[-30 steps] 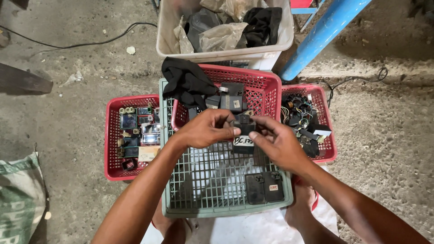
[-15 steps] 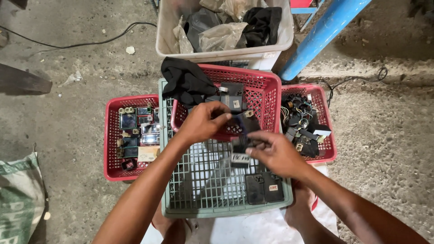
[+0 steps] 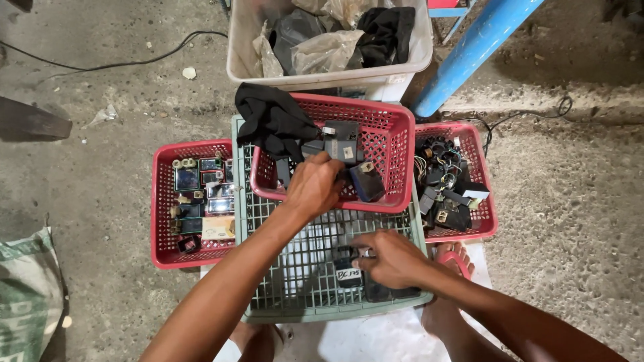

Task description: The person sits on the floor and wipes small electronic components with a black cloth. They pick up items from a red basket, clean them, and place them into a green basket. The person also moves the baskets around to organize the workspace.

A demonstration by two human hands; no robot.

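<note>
Fingertips of left hand [image 3: 315,184] hidden among black modules [image 3: 342,149] in red basket [image 3: 396,121]

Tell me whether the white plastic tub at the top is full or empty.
Full: the white plastic tub holds crumpled plastic bags and black cloth.

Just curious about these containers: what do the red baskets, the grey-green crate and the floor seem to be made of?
The red basket by the left hand looks like moulded plastic: glossy, even colour, perforated walls. The grey-green crate under the right hand also seems plastic, duller, with a moulded grid. The floor looks like rough concrete, grey, pitted and matt.
</note>
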